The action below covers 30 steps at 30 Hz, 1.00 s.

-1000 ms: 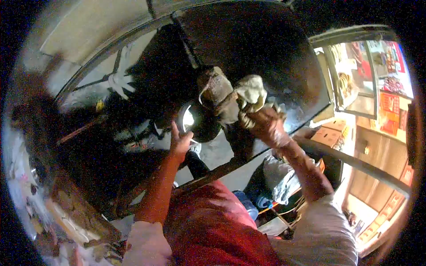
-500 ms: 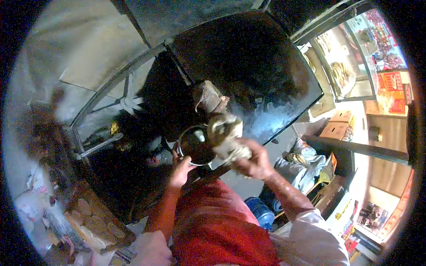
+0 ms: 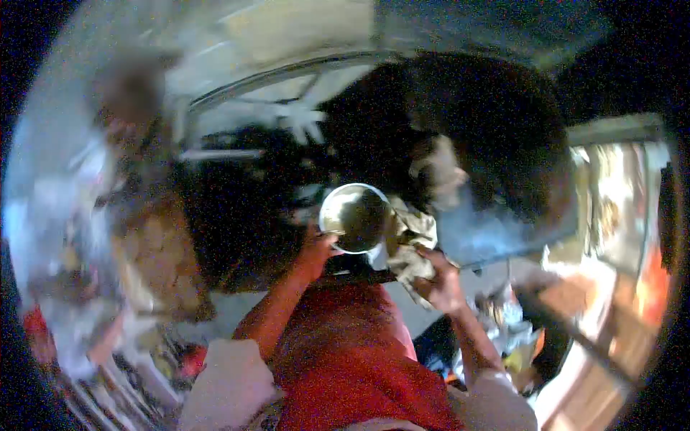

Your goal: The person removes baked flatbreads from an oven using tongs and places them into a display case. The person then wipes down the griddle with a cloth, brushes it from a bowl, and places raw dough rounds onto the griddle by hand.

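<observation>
- Because the left hand (image 3: pixel 316 253) holds the bowl (image 3: pixel 356 218) by its rim, near the front edge of the dark bench (image 3: pixel 492 228), a slack grip could let it tip
- The right hand (image 3: pixel 443 284), clutching crumpled cloth (image 3: pixel 410 262) beside it, could knock it

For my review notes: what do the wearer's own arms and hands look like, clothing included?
The left hand and right hand look bare, with no gloves; the forearms are uncovered too. A pale left sleeve and pale right sleeve end around the elbows. A red garment covers the front. Blur hides any rings or small markings.
</observation>
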Each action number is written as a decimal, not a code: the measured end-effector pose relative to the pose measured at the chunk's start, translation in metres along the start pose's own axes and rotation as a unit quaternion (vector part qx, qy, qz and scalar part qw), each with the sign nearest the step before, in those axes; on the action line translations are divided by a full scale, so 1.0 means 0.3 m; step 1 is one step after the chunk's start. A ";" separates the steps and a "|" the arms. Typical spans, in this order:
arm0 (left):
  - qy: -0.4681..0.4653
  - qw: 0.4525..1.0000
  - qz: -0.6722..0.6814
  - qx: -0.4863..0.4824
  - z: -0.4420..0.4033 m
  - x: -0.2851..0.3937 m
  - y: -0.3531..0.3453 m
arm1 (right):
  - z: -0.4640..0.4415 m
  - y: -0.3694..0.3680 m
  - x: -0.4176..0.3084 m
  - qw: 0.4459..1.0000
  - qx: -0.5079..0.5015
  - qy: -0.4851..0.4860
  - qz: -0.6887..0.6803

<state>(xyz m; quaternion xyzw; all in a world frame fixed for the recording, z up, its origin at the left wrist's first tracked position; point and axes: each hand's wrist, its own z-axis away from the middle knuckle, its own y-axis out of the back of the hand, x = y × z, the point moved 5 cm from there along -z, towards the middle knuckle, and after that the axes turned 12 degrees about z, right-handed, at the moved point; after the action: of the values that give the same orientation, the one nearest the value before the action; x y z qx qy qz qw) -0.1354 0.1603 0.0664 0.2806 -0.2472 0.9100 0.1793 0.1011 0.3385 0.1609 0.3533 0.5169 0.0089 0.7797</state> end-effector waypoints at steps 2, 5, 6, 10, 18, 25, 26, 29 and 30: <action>-0.036 0.998 0.043 0.007 0.104 0.119 0.001 | 0.015 -0.029 0.006 0.970 -0.019 -0.106 -0.218; -0.057 0.981 0.184 0.036 0.184 0.190 0.128 | 0.032 0.030 0.022 0.922 0.004 -0.165 -0.350; -0.070 0.974 0.212 0.039 0.234 0.242 0.144 | 0.051 0.044 0.092 0.920 0.052 -0.176 -0.347; -0.195 0.943 0.270 -0.009 0.356 0.431 0.315 | -0.131 -0.002 0.098 0.844 -0.031 -0.085 -0.529; -0.426 0.902 -0.035 0.051 0.612 0.931 1.052 | -0.202 -0.262 -0.378 0.956 0.075 -0.121 -0.258; -0.419 0.848 -0.154 0.285 0.623 1.243 2.107 | 0.035 -0.628 -0.235 0.948 0.069 -0.201 -0.239; -0.443 0.720 -0.410 0.342 0.621 1.280 2.160 | 0.055 -0.678 -0.320 0.937 0.071 -0.226 -0.257; -0.448 0.796 -0.266 0.310 0.664 1.366 2.233 | 0.103 -0.747 -0.420 0.925 0.078 -0.263 -0.264; -0.445 0.800 -0.262 0.306 0.622 1.366 2.350 | 0.108 -0.757 -0.448 0.924 0.079 -0.270 -0.259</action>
<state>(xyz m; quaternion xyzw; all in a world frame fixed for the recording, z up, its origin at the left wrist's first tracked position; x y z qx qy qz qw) -0.7035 -0.4391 0.2002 0.7487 0.0745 0.6317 0.1863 -0.0150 0.0996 0.1482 0.2565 0.3589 -0.3300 0.8345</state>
